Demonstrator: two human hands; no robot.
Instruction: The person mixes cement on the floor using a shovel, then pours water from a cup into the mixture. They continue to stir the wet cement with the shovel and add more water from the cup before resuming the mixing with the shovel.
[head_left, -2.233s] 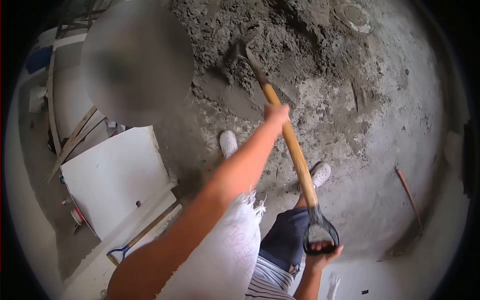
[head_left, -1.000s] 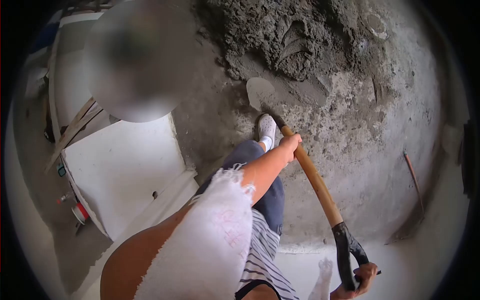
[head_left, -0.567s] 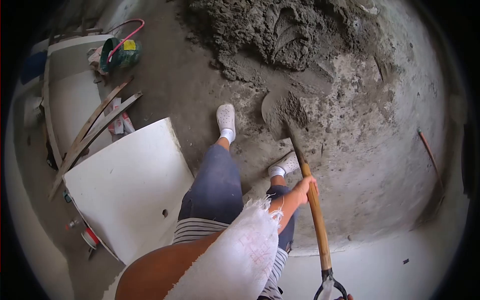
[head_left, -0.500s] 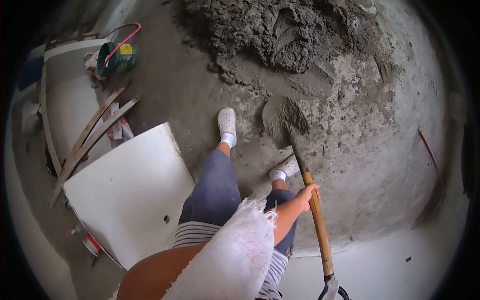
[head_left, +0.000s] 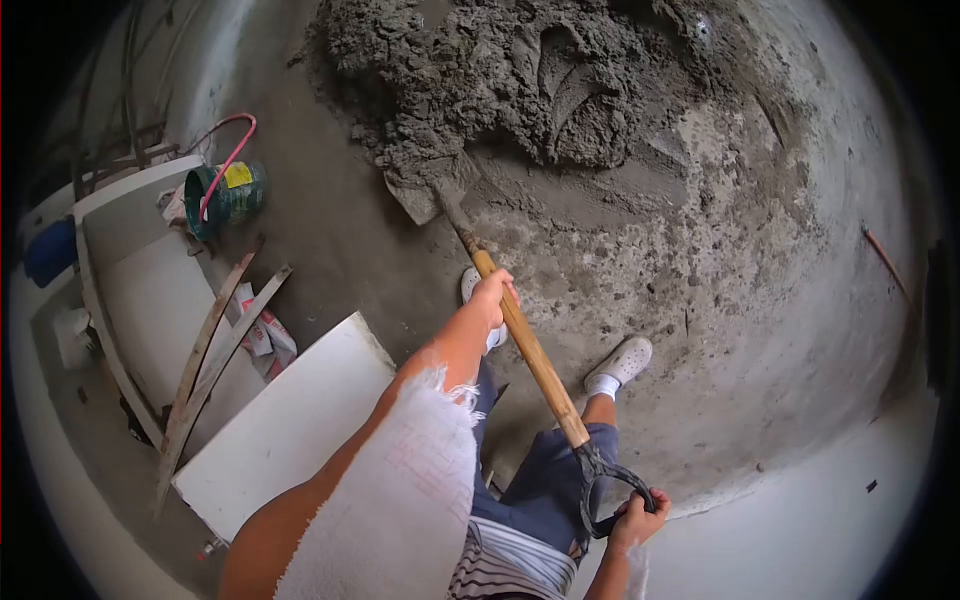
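Observation:
A shovel with a wooden shaft (head_left: 535,355) slants across the middle of the view. My left hand (head_left: 495,297) is wrapped around the upper front of that shaft, below the metal neck. At the other end, my right hand (head_left: 640,515) grips the black D-shaped handle (head_left: 590,490). The shovel blade (head_left: 412,200) sits at the near left edge of a heap of wet grey mortar (head_left: 470,90), its tip partly covered by the mix. A frayed white cloth (head_left: 400,490) hangs along my left arm.
A green bucket (head_left: 240,195) with a pink hose lies on its side at left. Nearby are wooden strips (head_left: 205,375), a white panel (head_left: 290,420) and a long white trough-like piece (head_left: 150,285). A thin reddish rod (head_left: 888,262) lies at far right.
The shovel blade has swung left and forward, from bare floor to the mortar heap's edge. My left hand moved left with it. My right hand has come into view on the handle.

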